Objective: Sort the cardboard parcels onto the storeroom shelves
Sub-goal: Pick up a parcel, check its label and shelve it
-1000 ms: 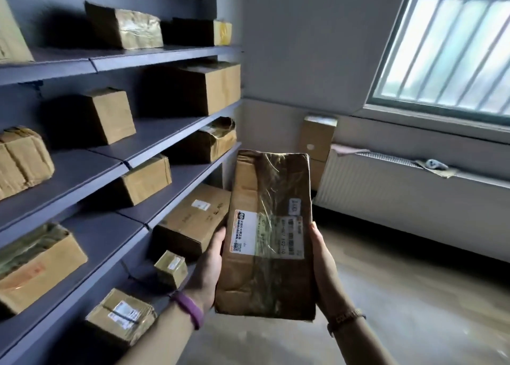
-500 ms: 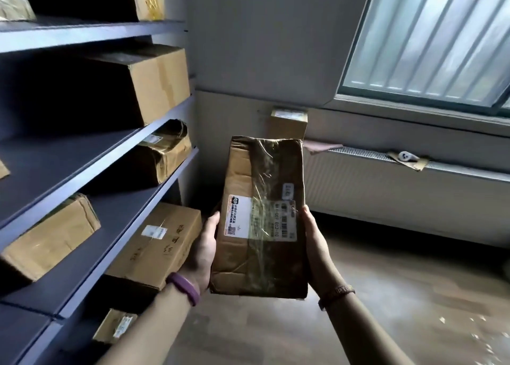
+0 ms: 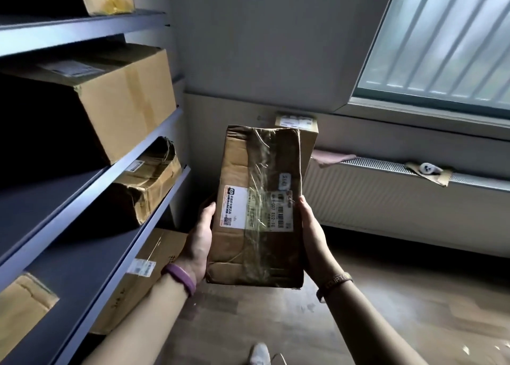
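A long, dented cardboard parcel (image 3: 258, 177) wrapped in clear tape, with a white shipping label across its face, stands upright in front of me. My left hand (image 3: 200, 240) grips its left edge and my right hand (image 3: 313, 237) grips its right edge, thumbs on the front and the other fingers hidden behind it. The dark grey storeroom shelves (image 3: 91, 196) run along the left, beside the parcel. They carry a large brown box (image 3: 124, 99), a crushed box (image 3: 149, 179) one level lower, and a flat box (image 3: 143, 279) on the lowest level.
Another cardboard box (image 3: 306, 132) stands in the corner behind the parcel. A white radiator (image 3: 400, 201) runs along the right wall under a window (image 3: 447, 39), with scraps of cardboard on top. Wooden floor (image 3: 386, 309) lies below; a shoe (image 3: 259, 353) shows at the bottom.
The view has swung right and moved closer to the shelf end; the shelves have slid left. Both hands keep the same grip on the parcel.
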A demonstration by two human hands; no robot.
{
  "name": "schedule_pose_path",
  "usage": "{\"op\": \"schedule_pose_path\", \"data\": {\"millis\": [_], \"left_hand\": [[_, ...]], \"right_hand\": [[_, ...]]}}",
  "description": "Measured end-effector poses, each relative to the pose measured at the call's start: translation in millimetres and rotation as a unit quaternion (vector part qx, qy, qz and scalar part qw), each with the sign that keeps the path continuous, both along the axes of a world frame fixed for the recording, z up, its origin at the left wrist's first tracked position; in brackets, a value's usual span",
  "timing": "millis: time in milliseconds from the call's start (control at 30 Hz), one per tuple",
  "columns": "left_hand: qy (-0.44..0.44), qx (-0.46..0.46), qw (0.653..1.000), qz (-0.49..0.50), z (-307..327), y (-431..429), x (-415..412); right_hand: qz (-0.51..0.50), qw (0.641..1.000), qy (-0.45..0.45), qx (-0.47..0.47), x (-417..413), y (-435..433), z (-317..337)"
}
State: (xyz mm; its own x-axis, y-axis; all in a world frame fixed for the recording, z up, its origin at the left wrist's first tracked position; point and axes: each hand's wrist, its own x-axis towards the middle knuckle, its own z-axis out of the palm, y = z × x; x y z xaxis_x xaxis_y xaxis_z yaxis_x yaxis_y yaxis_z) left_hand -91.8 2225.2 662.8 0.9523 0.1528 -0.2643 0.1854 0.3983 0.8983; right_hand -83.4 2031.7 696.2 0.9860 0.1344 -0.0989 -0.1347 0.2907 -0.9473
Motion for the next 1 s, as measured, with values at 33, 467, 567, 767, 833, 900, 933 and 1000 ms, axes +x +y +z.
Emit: {"op": "schedule_pose_path", "data": {"millis": [33, 467, 567, 767, 833, 900, 933, 1000], "left_hand": [[0.000, -0.003, 1.000, -0.001, -3.1, 0.5, 17.9], [0.037, 0.085, 0.996, -0.018, -19.9, 5.1, 277.2], [0.032, 0.134, 0.991, -0.002, -25.3, 9.8, 320.4], [0.079, 0.119, 0.990, -0.006, -63.5, 31.1, 409.5], [0.101, 0.112, 0.989, -0.001, -82.3, 39.4, 440.7], [0.124, 0.101, 0.987, -0.001, -101.4, 49.4, 472.0], [0.134, 0.098, 0.986, -0.005, -112.7, 54.8, 488.4], [0.153, 0.094, 0.984, -0.022, -137.5, 66.1, 521.7]], "right_hand": [[0.001, 1.000, 0.003, 0.001, 19.4, 0.0, -4.6], [0.040, 0.995, 0.086, 0.027, 303.7, 0.7, -45.3], [0.039, 0.994, 0.097, 0.017, 354.0, 5.0, -57.1], [0.084, 0.990, 0.086, -0.070, 438.9, 23.0, -89.1], [0.110, 0.982, 0.104, -0.111, 467.0, 28.9, -103.3], [0.117, 0.976, 0.116, -0.146, 497.6, 35.8, -121.4], [0.118, 0.973, 0.119, -0.157, 512.9, 40.2, -132.5], [0.121, 0.971, 0.128, -0.161, 543.1, 50.3, -154.9]]}}
